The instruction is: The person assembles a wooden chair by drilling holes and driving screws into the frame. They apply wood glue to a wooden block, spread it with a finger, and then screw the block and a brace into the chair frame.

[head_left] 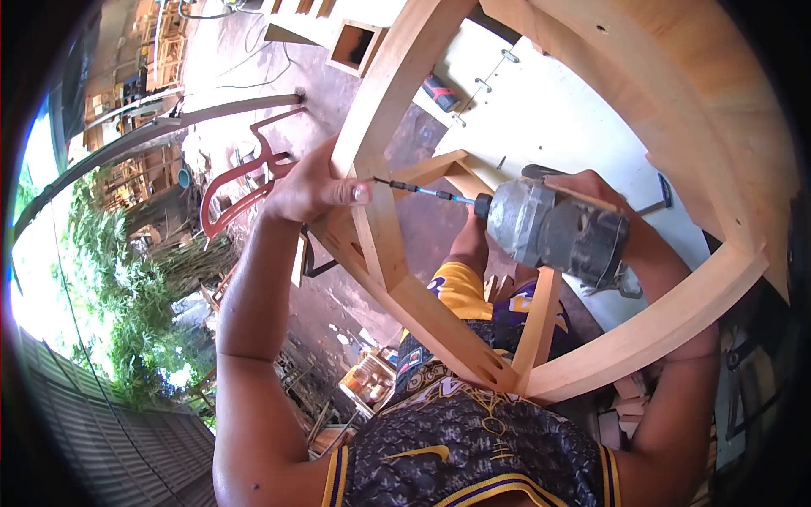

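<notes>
Workshop looked properly lived-in, bare floor (338,95) showing around scraps of wood, with one person in a dark jersey (507,448) right in the thick of it. Closest to their chest was a pale wooden frame (659,348), big and curvy, its lower corner either against the jersey or just short of it, couldn't tell which. Their right hand (591,184) had a power drill (549,232) by the grip, fingers mostly hidden behind the body but pretty clearly wrapped on. That drill lay sideways across the frame's opening, its long bit (427,193) pointing over to the person's left. Imo that line was what mattered: the tip was right by the inner side of the left rail, just beside the left thumb. Couldn't swear it was touching wood. Left hand (312,188) was clasping that rail, thumb showing, the other fingers out of sight round the outside, so it was way nearer the tip than the right one. Past all that was a white desk (583,110) with a red-and-black tool (440,93) near its edge, then green plants (114,296) out in the bright light.
</notes>
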`<action>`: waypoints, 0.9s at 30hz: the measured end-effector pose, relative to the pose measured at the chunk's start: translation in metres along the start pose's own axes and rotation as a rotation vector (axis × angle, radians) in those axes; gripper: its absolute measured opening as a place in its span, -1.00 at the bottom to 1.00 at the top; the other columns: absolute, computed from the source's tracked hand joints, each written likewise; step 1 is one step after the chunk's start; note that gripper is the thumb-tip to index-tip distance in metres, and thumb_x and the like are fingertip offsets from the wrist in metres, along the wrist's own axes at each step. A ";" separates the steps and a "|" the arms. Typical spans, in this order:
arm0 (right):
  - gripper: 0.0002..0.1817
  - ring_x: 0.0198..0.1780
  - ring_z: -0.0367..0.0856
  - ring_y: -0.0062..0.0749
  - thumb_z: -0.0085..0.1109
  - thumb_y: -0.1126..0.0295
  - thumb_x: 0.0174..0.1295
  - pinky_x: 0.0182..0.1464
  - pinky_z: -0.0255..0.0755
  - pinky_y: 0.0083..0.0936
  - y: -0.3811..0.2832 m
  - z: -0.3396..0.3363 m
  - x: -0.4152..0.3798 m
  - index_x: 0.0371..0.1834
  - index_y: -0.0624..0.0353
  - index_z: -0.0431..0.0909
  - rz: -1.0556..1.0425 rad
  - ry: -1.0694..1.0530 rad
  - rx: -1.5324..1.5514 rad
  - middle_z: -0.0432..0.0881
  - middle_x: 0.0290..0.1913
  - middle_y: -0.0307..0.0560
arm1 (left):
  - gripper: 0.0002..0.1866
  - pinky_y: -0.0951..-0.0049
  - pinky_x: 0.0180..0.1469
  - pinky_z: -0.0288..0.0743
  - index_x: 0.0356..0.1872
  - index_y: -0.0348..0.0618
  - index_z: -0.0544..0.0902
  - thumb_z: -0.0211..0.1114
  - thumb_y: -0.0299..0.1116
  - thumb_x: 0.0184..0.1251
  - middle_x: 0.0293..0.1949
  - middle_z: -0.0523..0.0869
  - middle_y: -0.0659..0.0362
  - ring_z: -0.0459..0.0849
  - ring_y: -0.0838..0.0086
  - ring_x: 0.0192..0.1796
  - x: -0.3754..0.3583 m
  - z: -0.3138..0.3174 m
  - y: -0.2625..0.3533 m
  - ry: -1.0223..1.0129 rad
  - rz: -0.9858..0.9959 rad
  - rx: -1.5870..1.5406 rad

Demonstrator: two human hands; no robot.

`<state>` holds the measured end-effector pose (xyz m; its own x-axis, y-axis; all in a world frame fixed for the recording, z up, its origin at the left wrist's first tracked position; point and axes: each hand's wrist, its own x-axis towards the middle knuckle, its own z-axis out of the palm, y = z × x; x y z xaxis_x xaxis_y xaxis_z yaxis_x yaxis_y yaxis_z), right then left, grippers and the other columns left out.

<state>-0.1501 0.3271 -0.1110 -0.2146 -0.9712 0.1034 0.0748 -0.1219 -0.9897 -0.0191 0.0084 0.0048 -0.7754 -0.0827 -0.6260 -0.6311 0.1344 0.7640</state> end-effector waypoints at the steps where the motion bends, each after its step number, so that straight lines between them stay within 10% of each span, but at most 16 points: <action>1: -0.46 -0.22 0.69 -0.23 0.50 0.36 -0.14 -0.13 0.57 -0.44 0.000 0.002 0.002 -0.02 0.24 0.56 0.009 0.000 0.016 0.67 -0.12 0.03 | 0.16 0.36 0.25 0.34 0.31 -0.47 0.27 0.65 0.10 -0.25 0.13 0.56 -0.02 0.50 0.33 0.19 -0.001 0.000 -0.001 -0.002 -0.006 -0.003; 27: -0.39 -0.23 0.71 -0.11 0.48 0.32 -0.16 -0.11 0.55 -0.36 0.006 0.010 0.008 0.02 0.35 0.56 -0.151 0.107 -0.238 0.70 -0.20 0.09 | 0.14 0.37 0.17 0.40 0.24 -0.49 0.33 0.69 0.08 -0.33 0.02 0.60 0.04 0.54 0.38 0.09 -0.002 0.000 -0.003 0.063 -0.003 0.000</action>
<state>-0.1418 0.3163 -0.1155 -0.3087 -0.9171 0.2524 -0.1930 -0.1994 -0.9607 -0.0153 0.0079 0.0040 -0.7735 -0.1450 -0.6170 -0.6332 0.1337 0.7624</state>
